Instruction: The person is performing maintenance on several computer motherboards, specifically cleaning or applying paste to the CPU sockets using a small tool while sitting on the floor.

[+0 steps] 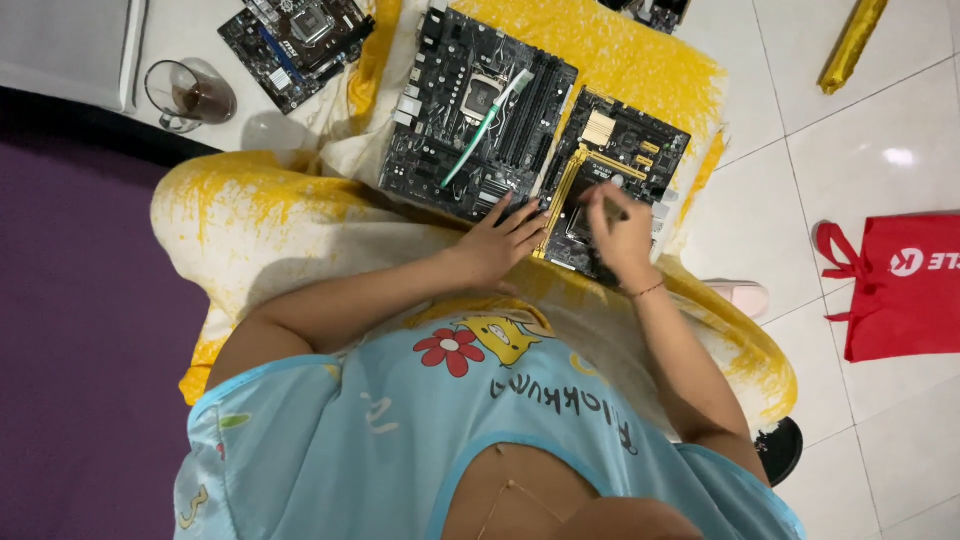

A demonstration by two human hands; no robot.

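Two computer motherboards lie on a yellow-and-white cloth [260, 215] over my lap. The larger black board [440, 120] has a green-and-white toothbrush [487, 125] lying across it. The smaller black-and-gold board [625, 145] sits to its right. My left hand [500, 240] rests flat, fingers apart, on the near edge where the two boards meet. My right hand [620, 235] is over the gold board with its fingers pinched on a small dark tool that I cannot make out.
A third motherboard [295, 40] lies on the white tiled floor at the top left, beside a glass mug [190, 97] of dark drink. A red bag [900, 290] sits on the floor at right. A purple mat [80, 330] covers the left.
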